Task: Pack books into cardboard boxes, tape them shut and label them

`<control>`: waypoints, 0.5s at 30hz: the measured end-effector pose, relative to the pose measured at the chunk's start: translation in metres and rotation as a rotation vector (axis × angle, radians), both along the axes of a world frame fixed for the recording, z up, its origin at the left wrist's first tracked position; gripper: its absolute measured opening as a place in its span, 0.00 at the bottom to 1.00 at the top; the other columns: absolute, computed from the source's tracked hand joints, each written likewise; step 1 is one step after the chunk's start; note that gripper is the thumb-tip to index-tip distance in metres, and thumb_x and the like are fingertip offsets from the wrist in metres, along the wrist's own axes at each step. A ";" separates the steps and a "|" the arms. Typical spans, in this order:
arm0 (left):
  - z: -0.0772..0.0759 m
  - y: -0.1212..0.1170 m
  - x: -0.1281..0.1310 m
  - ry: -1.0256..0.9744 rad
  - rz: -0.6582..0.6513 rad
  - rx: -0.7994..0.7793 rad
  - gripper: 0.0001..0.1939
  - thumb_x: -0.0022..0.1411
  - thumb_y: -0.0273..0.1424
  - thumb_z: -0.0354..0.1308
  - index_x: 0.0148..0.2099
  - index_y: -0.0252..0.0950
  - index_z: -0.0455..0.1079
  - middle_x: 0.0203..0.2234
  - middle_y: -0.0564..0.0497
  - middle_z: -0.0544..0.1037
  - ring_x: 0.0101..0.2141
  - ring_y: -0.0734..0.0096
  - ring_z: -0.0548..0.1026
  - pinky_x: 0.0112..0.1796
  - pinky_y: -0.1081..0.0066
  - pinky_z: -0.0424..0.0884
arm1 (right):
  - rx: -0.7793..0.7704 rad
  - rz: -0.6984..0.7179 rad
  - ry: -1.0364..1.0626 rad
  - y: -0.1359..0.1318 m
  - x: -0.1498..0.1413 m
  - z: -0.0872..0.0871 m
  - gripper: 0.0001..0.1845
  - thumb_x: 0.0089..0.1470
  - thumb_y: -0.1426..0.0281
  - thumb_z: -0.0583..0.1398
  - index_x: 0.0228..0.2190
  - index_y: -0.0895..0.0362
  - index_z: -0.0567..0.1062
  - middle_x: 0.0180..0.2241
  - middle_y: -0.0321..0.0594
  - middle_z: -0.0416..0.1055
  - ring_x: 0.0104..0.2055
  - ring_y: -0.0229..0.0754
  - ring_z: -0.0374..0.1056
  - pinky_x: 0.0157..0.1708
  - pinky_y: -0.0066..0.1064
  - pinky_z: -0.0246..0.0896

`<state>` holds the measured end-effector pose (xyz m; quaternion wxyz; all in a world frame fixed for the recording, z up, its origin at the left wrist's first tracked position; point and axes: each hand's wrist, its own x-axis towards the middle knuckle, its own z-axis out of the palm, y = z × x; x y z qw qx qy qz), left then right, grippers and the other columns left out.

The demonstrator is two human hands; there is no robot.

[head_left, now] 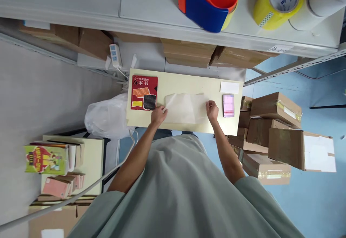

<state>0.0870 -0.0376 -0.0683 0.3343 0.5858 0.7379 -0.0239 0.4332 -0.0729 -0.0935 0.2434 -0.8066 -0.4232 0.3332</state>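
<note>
A translucent white sheet or bag (183, 107) lies flat on the pale yellow table (178, 84). My left hand (158, 115) grips its left edge with fingers pinched. At the sheet's right edge, my right hand (212, 109) holds on with curled fingers. A red book (144, 92) lies on the table just left of my left hand. Right of my right hand lies a small pink item (228, 105), with a white card (229, 87) beyond it.
A shelf above holds an orange-and-blue tape dispenser (207, 2) and a yellow tape roll (278, 2). Cardboard boxes (273, 130) are stacked at the right. A white plastic bag (106, 117), a power strip (115, 55) and a side table with books (54, 158) are at the left.
</note>
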 end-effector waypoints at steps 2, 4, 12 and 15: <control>-0.003 0.005 0.006 -0.008 -0.002 0.010 0.17 0.68 0.43 0.63 0.51 0.37 0.82 0.51 0.38 0.87 0.52 0.49 0.83 0.55 0.60 0.74 | -0.006 -0.021 -0.004 -0.001 -0.003 -0.001 0.21 0.73 0.52 0.55 0.47 0.56 0.77 0.40 0.51 0.85 0.38 0.50 0.78 0.41 0.36 0.68; -0.007 0.013 0.013 -0.005 0.030 0.025 0.20 0.68 0.48 0.64 0.48 0.37 0.83 0.48 0.38 0.88 0.51 0.47 0.83 0.54 0.59 0.74 | -0.017 -0.043 -0.004 -0.003 -0.006 -0.001 0.21 0.73 0.52 0.56 0.46 0.56 0.77 0.41 0.51 0.84 0.38 0.49 0.77 0.41 0.36 0.68; -0.019 0.046 0.029 -0.026 0.260 0.086 0.18 0.78 0.37 0.51 0.53 0.34 0.81 0.47 0.37 0.87 0.52 0.48 0.83 0.53 0.60 0.73 | -0.133 -0.151 -0.129 -0.005 -0.010 -0.011 0.21 0.77 0.53 0.51 0.40 0.53 0.74 0.36 0.49 0.81 0.35 0.52 0.75 0.38 0.37 0.64; -0.020 0.054 0.022 0.005 0.228 0.101 0.21 0.81 0.38 0.47 0.54 0.34 0.79 0.49 0.34 0.86 0.52 0.45 0.83 0.54 0.60 0.72 | -0.162 -0.151 -0.168 -0.006 -0.007 -0.016 0.20 0.77 0.54 0.50 0.40 0.53 0.73 0.33 0.47 0.79 0.34 0.53 0.74 0.39 0.37 0.62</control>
